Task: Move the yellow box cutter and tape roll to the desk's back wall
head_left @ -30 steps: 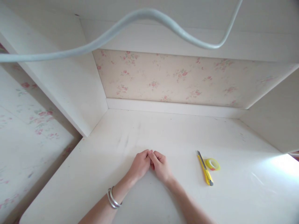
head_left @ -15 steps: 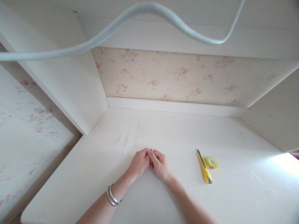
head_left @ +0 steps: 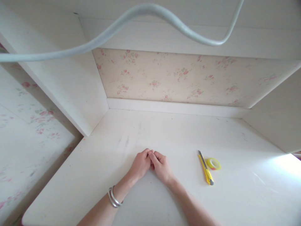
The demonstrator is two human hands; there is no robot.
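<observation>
My left hand (head_left: 140, 164) and my right hand (head_left: 161, 165) meet near the middle of the white desk (head_left: 150, 201), fingers curled and touching each other. Both are closed; whether anything small is between the fingers is hidden. Two silver bangles (head_left: 114, 197) circle my left wrist. To the right of my hands lies a yellow utility knife (head_left: 206, 169), its dark tip pointing away from me. A roll of yellow tape (head_left: 213, 164) lies flat right beside the knife.
A pale cable (head_left: 150, 8) curves across the top of the view. White side panels (head_left: 77, 94) stand left and right of the desk, with a low ledge (head_left: 174, 107) at the back below flowered wallpaper (head_left: 174, 75).
</observation>
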